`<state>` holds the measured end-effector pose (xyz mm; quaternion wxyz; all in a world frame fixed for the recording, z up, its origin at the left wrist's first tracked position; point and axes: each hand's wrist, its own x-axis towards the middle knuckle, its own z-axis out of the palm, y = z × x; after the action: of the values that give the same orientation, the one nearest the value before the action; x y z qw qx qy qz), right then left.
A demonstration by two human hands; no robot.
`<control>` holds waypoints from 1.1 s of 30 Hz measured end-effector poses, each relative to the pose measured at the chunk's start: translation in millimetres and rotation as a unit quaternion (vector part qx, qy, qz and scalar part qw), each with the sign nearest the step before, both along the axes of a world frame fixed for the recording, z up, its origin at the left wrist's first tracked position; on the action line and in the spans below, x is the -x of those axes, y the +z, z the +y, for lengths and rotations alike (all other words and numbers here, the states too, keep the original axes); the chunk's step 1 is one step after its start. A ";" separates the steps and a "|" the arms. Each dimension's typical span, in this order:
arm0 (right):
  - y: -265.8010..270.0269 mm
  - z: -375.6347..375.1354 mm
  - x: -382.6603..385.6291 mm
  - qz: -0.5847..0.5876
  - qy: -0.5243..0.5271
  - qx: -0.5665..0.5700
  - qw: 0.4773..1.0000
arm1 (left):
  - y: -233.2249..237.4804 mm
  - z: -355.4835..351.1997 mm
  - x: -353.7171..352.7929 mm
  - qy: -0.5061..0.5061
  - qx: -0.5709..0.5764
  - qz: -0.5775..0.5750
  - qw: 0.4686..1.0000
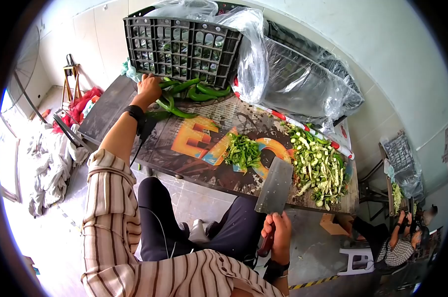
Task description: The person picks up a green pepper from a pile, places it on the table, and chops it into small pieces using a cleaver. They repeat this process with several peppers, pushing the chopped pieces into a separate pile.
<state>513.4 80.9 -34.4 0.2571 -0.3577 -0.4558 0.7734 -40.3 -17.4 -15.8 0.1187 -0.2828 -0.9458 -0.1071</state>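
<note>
My left hand (148, 90) reaches to the left end of a pile of long green peppers (187, 88) at the table's back. Its fingers curl down and appear closed on a green pepper there; the fingertips are partly hidden. My right hand (279, 235) grips the dark red handle of a cleaver (277, 184) in front of the table's near edge. The cleaver's broad blade points up and away, over the tabletop. Left of the blade lies a small heap of sliced green pepper (243, 152). To its right spreads a larger heap of cut pepper (323, 168) with pale seeds showing.
A black plastic crate (182, 47) stands behind the peppers, beside another crate lined with clear plastic (303, 74). A red-and-white roll (303, 126) borders the dark table (159, 148). Cloth (55, 163) lies on the floor at left. Another person (397, 245) sits at far right.
</note>
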 end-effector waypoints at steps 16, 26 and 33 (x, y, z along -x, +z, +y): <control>-3.1 1.2 -0.1 -0.001 -0.006 -0.037 0.999 | 41.3 -35.1 -178.5 -0.415 -0.212 0.103 0.879; 11.6 1.8 4.7 -0.014 -0.008 -0.102 0.995 | -17.5 -63.2 -235.8 -0.395 -0.256 0.000 0.883; 51.5 -4.7 37.7 0.088 -0.089 -0.246 0.961 | -9.0 -50.3 -265.2 -0.246 -0.269 -0.009 0.931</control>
<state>475.7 76.1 17.0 0.4442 -0.2531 -0.5738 0.6399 224.9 -67.8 -24.9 0.1521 -0.4630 -0.7834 -0.3858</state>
